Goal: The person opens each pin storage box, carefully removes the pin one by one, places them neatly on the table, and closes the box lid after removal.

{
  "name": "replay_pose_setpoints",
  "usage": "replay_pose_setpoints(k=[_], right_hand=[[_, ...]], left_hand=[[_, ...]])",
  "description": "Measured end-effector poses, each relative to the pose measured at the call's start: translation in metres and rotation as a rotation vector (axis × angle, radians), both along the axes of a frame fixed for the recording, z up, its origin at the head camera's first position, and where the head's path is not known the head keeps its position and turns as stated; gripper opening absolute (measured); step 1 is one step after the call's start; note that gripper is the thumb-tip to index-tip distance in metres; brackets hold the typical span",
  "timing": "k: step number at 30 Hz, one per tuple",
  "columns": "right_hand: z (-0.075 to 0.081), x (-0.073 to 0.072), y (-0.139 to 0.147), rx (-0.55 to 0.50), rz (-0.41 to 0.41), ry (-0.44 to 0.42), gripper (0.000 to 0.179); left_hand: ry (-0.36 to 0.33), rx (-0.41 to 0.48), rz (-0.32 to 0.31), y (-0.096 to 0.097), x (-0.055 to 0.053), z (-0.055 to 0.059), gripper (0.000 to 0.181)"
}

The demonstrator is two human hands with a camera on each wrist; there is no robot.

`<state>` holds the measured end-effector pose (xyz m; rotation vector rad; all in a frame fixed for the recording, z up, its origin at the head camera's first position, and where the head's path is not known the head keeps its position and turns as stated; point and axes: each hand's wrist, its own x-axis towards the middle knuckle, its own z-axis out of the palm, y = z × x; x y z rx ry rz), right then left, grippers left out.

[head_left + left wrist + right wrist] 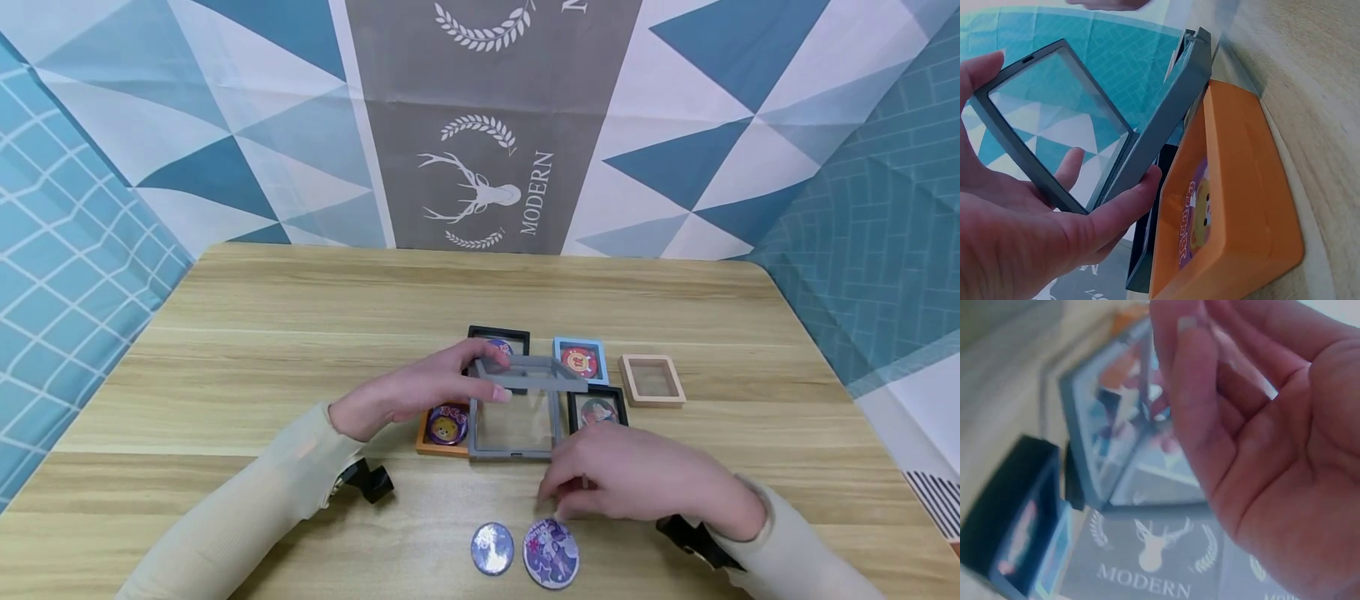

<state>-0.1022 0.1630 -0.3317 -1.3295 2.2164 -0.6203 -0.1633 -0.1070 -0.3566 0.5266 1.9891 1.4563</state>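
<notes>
Behind the desk (300, 304), a blue, white and grey printed cloth (480, 83) is being seen. Clock positions are being taken around the grey frame, at the middle of the group on the desk. At four o'clock the right hand (630, 471) is being held low, its fingers loosely bent and nothing being seen in them. Between nine and ten, by the left hand (431, 383), the lid (540, 384) of the grey frame (517, 455) is being gripped between thumb and fingers and tilted open above the base. Towards twelve, a black frame (498, 331) is being partly covered by the lid. An orange frame (444, 449) is being seen at eight, a beige frame (658, 402) and a nearer, second black frame (607, 390) towards three, and a light blue frame (577, 342) at two. Between five and six, a purple badge (551, 554) is being shown just beside the right fingertips; contact cannot be told. At six, a smaller bluish badge (492, 548) is being seen.
</notes>
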Motion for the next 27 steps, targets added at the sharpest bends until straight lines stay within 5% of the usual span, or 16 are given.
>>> replay_pose_setpoints(k=[8, 13, 18, 22, 27], right_hand=[[0.014, -0.026, 0.037, -0.260, 0.035, -0.208, 0.013], [0.012, -0.046, 0.052, -0.268, -0.213, -0.318, 0.007], [0.000, -0.054, 0.044, -0.167, -0.504, -0.318, 0.028], [-0.010, -0.056, 0.035, -0.170, -0.594, -0.339, 0.036], [-0.017, -0.056, 0.031, -0.200, -0.611, -0.366, 0.037]], left_hand=[[0.016, -0.041, -0.063, 0.001, 0.001, 0.000, 0.067], [0.039, -0.079, -0.097, 0.002, 0.003, 0.000, 0.076], [0.048, -0.073, -0.127, 0.002, 0.004, -0.001, 0.080], [0.061, -0.078, -0.136, 0.003, 0.006, 0.001, 0.083], [0.128, -0.124, -0.140, 0.004, 0.007, 0.001, 0.087]])
